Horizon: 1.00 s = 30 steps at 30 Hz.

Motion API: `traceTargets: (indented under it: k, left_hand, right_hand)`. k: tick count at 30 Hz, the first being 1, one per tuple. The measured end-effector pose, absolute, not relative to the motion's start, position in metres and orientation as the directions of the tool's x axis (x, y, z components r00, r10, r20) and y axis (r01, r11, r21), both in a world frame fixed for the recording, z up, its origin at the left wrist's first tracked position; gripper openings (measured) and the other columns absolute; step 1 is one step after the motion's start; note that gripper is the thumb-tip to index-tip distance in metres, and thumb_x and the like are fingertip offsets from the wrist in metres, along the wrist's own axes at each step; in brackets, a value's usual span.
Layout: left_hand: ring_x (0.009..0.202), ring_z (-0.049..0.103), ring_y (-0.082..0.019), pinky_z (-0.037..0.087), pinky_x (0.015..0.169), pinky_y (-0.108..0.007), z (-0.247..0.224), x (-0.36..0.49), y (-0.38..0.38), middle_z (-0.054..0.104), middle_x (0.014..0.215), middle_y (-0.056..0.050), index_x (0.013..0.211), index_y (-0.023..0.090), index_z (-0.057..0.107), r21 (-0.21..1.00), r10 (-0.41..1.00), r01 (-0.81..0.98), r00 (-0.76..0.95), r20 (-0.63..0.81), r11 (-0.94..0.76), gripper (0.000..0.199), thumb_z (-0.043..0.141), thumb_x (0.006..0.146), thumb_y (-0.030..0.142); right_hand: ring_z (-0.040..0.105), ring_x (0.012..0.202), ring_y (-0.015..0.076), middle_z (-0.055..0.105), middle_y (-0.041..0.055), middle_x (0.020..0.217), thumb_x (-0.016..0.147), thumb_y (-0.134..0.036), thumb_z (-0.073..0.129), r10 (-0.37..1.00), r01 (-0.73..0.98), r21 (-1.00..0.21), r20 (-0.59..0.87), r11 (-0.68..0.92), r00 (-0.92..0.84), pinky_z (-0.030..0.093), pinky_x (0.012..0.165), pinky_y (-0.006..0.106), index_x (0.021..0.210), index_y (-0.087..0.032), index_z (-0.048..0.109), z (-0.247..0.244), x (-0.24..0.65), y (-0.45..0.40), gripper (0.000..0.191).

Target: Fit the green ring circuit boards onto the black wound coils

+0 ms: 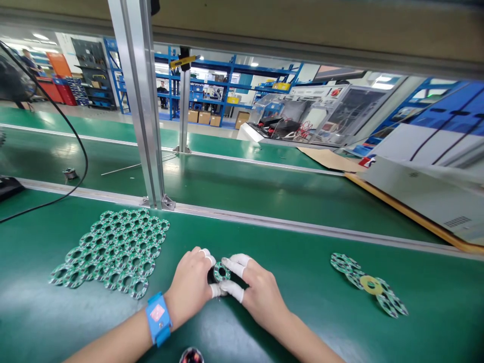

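Observation:
Over the near middle of the green bench, my left hand (pixel 191 280) and my right hand (pixel 260 290) meet around a small ring-shaped circuit board (pixel 217 272). White finger covers sit on several fingertips. My left fingers are closed against its left side, and my right thumb and fingers pinch its right side. Something dark shows beneath the board, mostly hidden by my fingers. A blue wrist band (pixel 158 318) is on my left wrist. To the left, many green ring boards (pixel 126 244) lie in close, overlapping rows.
Several loose ring boards (pixel 353 277) and a yellow ring (pixel 371 285) lie at right. A round part with reddish contents (pixel 191 355) stands at the bottom edge. An aluminium post (pixel 141 111) rises from the metal rail (pixel 264 225). A black cable (pixel 81 143) hangs at left.

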<state>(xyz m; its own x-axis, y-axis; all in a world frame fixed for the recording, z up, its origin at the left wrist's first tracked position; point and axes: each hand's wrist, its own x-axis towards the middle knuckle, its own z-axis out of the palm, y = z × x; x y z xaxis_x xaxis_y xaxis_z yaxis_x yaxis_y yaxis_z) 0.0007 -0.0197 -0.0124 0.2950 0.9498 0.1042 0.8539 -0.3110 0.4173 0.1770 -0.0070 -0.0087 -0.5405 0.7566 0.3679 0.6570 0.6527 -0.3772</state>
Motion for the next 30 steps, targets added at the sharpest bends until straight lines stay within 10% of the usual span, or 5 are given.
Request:
traceTargets:
  k: [30]
  left_hand:
    - [0.081, 0.051, -0.022, 0.037, 0.069, -0.033, -0.0095, -0.0015, -0.0177, 0.061, 0.083, -0.005, 0.077, 0.018, 0.059, 0.448, 0.943, 0.831, 0.318, 0.1, -0.328, 0.036, 0.056, 0.079, 0.053]
  right_hand:
    - [0.063, 0.082, 0.021, 0.068, 0.008, 0.092, 0.081, -0.036, 0.063, 0.774, 0.577, -0.527, 0.31, 0.623, -0.552, 0.053, 0.072, 0.032, 0.105, -0.021, 0.067, -0.0063, 0.1804, -0.0017, 0.028]
